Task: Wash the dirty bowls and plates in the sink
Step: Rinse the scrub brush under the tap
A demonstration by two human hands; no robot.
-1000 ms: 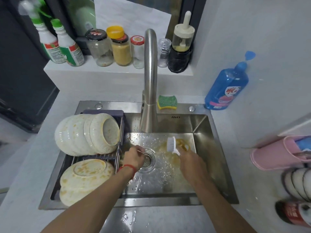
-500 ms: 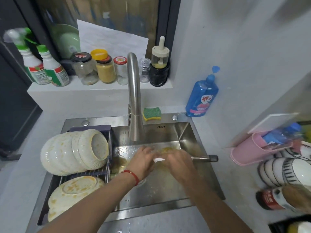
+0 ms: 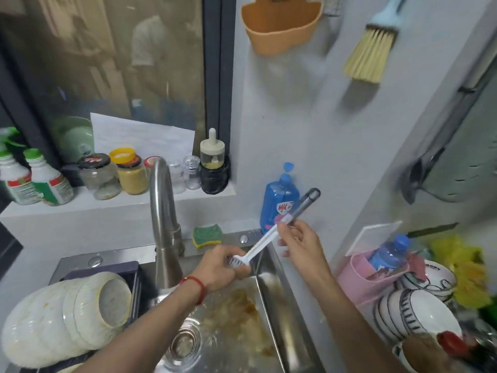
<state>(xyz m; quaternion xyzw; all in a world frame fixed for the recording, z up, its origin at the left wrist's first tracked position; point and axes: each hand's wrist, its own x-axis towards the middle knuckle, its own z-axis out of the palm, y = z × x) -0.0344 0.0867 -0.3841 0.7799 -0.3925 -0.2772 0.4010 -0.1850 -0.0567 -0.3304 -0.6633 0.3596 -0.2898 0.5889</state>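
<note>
Over the sink (image 3: 271,300), our right hand (image 3: 302,244) grips the brush (image 3: 265,244) handle; left hand (image 3: 223,267) fingers pinch its bristles.

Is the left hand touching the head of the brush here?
Touching. The head view shows the left hand closed around the brush at its bristle end, while the right hand grips its handle.
</note>
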